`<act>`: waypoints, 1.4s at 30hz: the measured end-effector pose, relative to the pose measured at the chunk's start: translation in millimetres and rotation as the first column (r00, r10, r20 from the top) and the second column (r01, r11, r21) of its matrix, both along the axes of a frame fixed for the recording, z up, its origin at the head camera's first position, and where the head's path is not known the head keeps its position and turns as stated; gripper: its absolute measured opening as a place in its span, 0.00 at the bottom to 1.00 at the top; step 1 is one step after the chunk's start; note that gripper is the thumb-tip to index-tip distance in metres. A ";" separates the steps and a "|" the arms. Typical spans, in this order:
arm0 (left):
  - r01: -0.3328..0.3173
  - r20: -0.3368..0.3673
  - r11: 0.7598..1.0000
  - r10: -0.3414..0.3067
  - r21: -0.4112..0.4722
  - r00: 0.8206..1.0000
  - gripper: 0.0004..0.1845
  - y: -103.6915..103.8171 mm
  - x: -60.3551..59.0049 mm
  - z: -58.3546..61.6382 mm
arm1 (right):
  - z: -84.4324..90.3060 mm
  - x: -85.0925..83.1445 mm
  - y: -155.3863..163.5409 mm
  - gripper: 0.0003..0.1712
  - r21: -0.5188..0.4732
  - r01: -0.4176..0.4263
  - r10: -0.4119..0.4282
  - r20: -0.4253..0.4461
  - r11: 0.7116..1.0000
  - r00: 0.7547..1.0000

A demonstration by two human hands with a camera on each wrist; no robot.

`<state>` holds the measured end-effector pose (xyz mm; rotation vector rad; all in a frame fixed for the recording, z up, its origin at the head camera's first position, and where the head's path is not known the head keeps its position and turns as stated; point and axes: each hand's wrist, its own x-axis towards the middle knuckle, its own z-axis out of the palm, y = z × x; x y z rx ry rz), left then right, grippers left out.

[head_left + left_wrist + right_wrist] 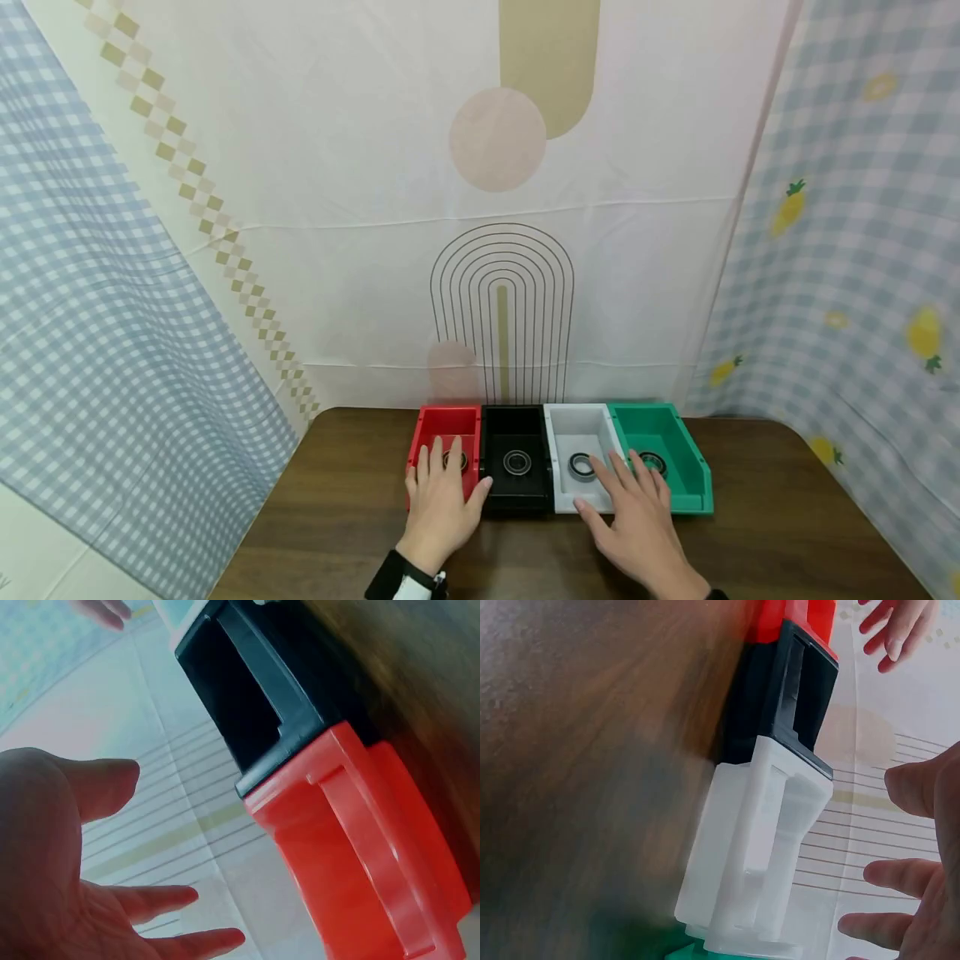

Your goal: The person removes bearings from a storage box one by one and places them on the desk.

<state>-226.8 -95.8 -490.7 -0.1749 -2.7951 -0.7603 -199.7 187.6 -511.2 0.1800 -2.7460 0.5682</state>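
red bin (431, 429): glossy plastic | bearing (517, 462): shiny metal | table (337, 508): matt wood

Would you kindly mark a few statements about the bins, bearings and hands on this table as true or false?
1. Four bins stand in a row: red bin, black bin, white bin, green bin. True.
2. The black bin is empty. False: a bearing lies in it.
3. The left hand is spread over the red bin. True.
4. The right hand grips a bearing. False: its fingers are straight and hold nothing.
5. The bins sit on a glass table. False: the table is dark wood.
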 end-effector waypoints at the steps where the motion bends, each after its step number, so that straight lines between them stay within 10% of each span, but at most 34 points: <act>1: -0.006 -0.014 1.000 0.005 -0.006 1.000 0.42 -1.1 -2.2 0.3 | 0.0 0.3 -0.2 0.38 0.002 -0.004 0.004 0.000 1.000 1.000; 18: -0.227 -0.165 0.961 0.201 -0.156 0.966 0.32 -29.5 -88.3 -7.9 | 5.1 1.3 2.0 0.38 0.036 -0.044 0.044 -0.012 0.998 0.999; 35: -0.163 0.191 0.978 0.187 -0.132 0.964 0.32 -35.2 -146.8 -17.7 | 6.1 1.4 -9.3 0.36 0.025 -0.057 0.058 -0.038 0.998 0.998; 42: -0.065 0.179 0.993 0.082 -0.102 0.980 0.30 -71.1 -207.1 -82.1 | 6.4 1.0 -14.5 0.36 0.016 -0.068 0.069 -0.051 0.998 0.996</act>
